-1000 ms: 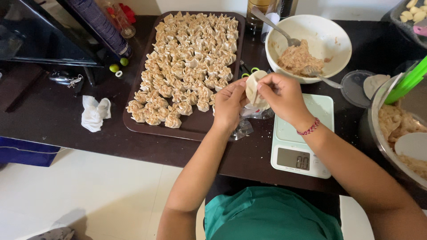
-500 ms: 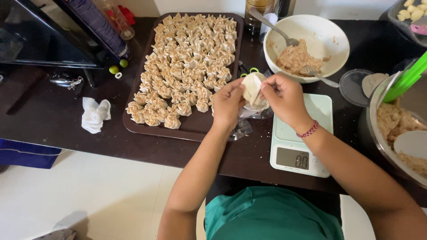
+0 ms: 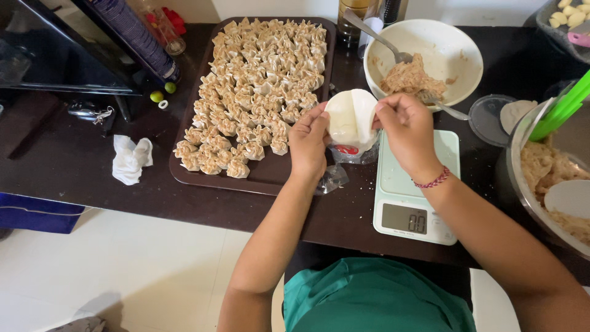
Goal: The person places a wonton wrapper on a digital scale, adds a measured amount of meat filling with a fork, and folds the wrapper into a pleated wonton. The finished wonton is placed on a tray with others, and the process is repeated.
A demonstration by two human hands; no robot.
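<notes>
hands pinch a wrapper: left hand one edge, right hand the other. fingertips hidden behind it.

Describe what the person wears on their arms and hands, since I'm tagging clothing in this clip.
Both forearms are bare, with no sleeves in view, and the left hand has no glove. The right hand is bare too; a thin red and pink braided bracelet circles that wrist. I see no rings or watch.

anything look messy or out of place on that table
A crumpled white tissue lies loose on the dark table left of the dumpling tray, and a torn clear wrapper sits under the hands. Nothing looks spilled.
</notes>
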